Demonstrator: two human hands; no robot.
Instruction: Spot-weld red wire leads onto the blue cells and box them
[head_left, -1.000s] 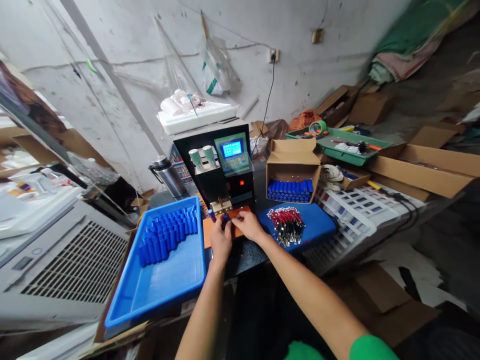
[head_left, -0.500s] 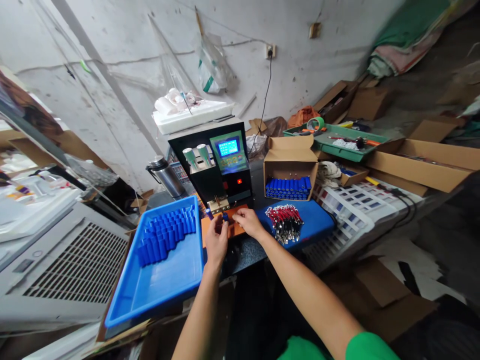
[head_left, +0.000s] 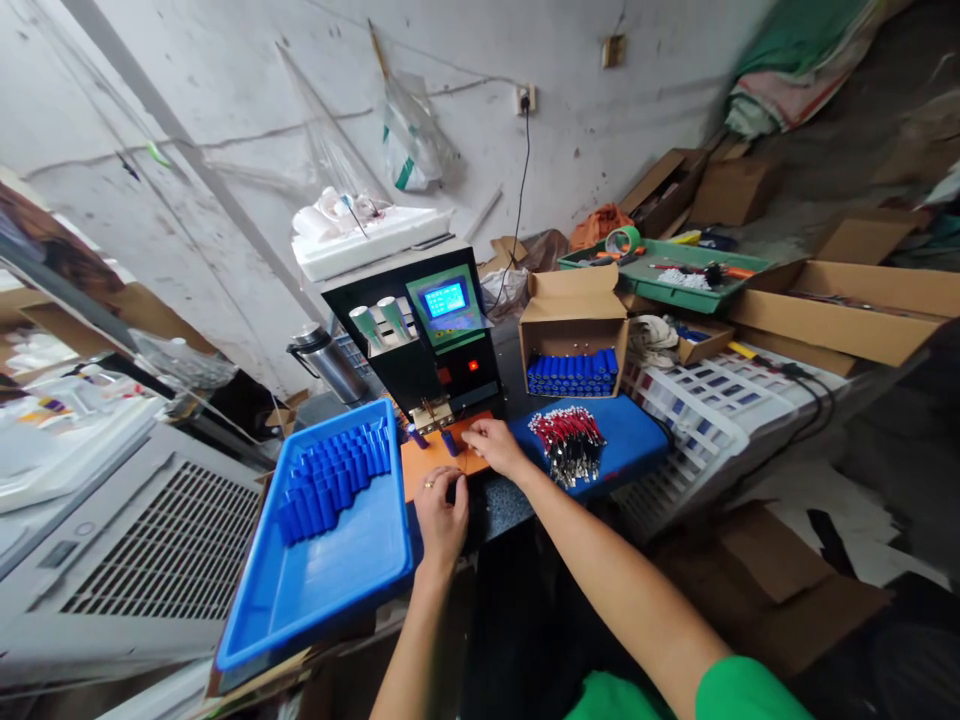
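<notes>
Left hand (head_left: 441, 512) loosely curled, empty, at orange plate (head_left: 427, 462) edge; right hand (head_left: 489, 446) pinching blue cell (head_left: 450, 442) on plate.

A steel flask (head_left: 324, 358) stands behind the blue tray (head_left: 330, 585), an open cardboard box (head_left: 574, 315) holds blue cells (head_left: 571, 372), and a green tray (head_left: 664, 275) of tools sits near the wall.
</notes>
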